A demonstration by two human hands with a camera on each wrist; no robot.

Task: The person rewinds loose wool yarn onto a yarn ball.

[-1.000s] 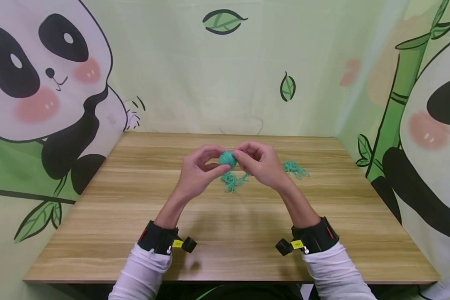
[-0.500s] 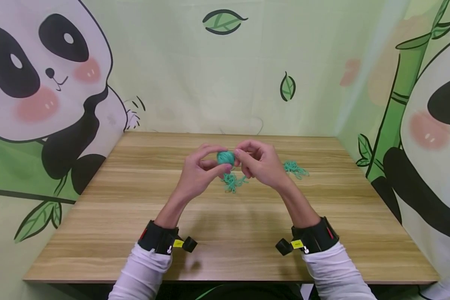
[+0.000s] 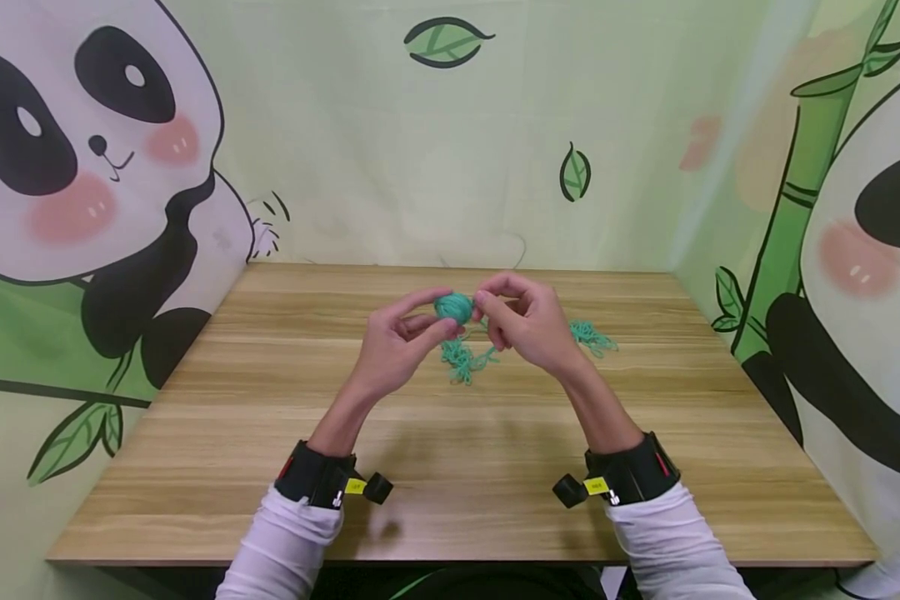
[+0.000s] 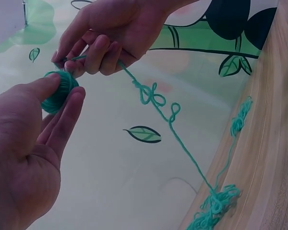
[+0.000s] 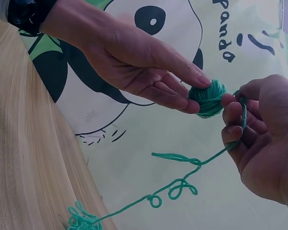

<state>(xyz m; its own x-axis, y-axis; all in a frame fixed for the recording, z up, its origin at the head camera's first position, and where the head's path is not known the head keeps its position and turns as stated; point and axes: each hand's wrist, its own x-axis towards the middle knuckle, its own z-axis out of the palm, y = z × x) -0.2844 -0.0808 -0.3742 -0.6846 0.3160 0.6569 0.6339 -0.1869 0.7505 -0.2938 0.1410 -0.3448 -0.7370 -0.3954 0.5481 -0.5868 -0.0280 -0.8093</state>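
A small ball of teal yarn [image 3: 453,307] is held above the table between the thumb and fingers of my left hand [image 3: 401,342]. My right hand [image 3: 528,325], just to its right, pinches the yarn strand close to the ball. In the right wrist view the strand [image 5: 215,155] runs over the right fingers and hangs down in several loose loops. It leads to a tangled heap of yarn [image 3: 465,360] on the table below the hands. The left wrist view shows the wound ball [image 4: 61,92] between thumb and fingertips.
A second loose pile of yarn [image 3: 591,336] lies to the right on the wooden table [image 3: 465,475], joined to the first heap by a strand in the left wrist view. A fabric backdrop [image 3: 345,150] with pandas and leaves stands behind the table.
The ball has turned in my left fingers and shifted up slightly. My right hand has moved a little up and to the right, away from the ball.
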